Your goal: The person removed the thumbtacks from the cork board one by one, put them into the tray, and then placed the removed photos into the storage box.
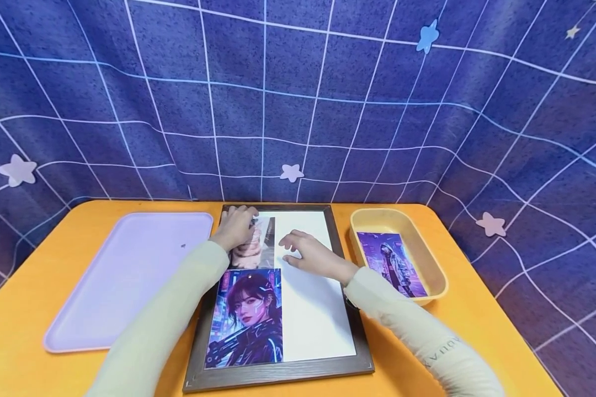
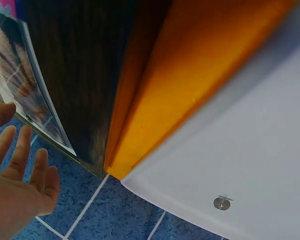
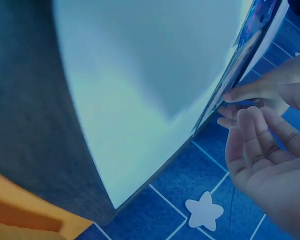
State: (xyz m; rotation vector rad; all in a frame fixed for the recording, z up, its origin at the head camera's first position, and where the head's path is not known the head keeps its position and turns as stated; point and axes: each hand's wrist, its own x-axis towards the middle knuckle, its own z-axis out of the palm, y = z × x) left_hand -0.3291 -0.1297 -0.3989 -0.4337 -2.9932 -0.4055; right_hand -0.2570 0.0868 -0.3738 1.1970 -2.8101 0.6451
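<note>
A dark-framed white board (image 1: 320, 309) lies on the table. At its lower left is a print of an illustrated dark-haired figure in a black jacket (image 1: 250, 325). Above that print lies a photo with a pinkish furry subject (image 1: 264, 248), partly hidden by my left hand (image 1: 235, 229). That hand is over the photo's upper left, near the frame's top corner; its fingers (image 2: 22, 150) are loosely bent with nothing plainly gripped. My right hand (image 1: 315, 256) hovers over the bare white area right of the photo, fingers (image 3: 255, 140) relaxed and holding nothing.
To the left lies a lilac tray (image 1: 134, 275) with a small metal pin (image 2: 222, 202) on it. On the right a yellow bin (image 1: 429, 270) holds a print of a hooded figure (image 1: 391, 262). A blue grid-patterned curtain (image 1: 278, 110) hangs behind the orange table (image 1: 10, 331).
</note>
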